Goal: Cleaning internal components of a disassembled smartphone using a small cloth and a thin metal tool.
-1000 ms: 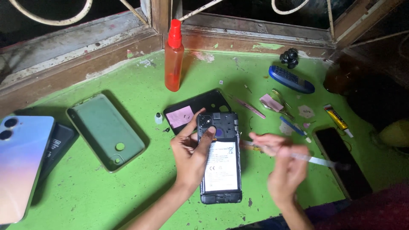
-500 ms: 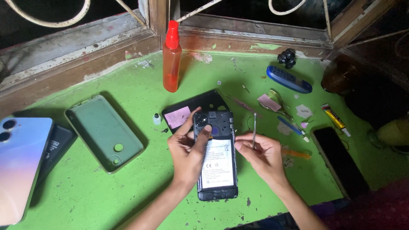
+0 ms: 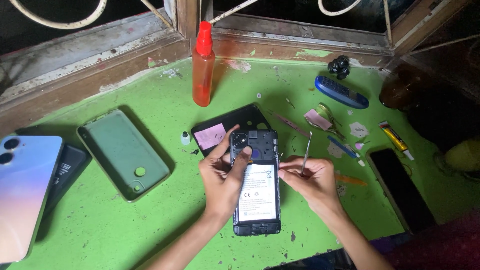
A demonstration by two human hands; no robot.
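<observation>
An opened phone (image 3: 256, 192) with its back cover off lies on the green table (image 3: 165, 105), battery side up. My left hand (image 3: 223, 175) grips its left edge, thumb resting near the camera at the top. My right hand (image 3: 311, 182) sits at the phone's right edge and holds a thin metal tool (image 3: 305, 151) that points up and away. A black back cover (image 3: 227, 127) with a pink note on it lies just behind the phone.
An orange spray bottle (image 3: 203, 65) stands at the back. A green phone case (image 3: 122, 152) and a bluish phone (image 3: 25, 192) lie left. A blue case (image 3: 341, 92), tweezers (image 3: 295, 126), a glue tube (image 3: 395, 139) and a dark phone (image 3: 400, 187) lie right.
My right hand has come in from the right to the phone's right edge, and the metal tool now points upward. The left hand stays on the phone.
</observation>
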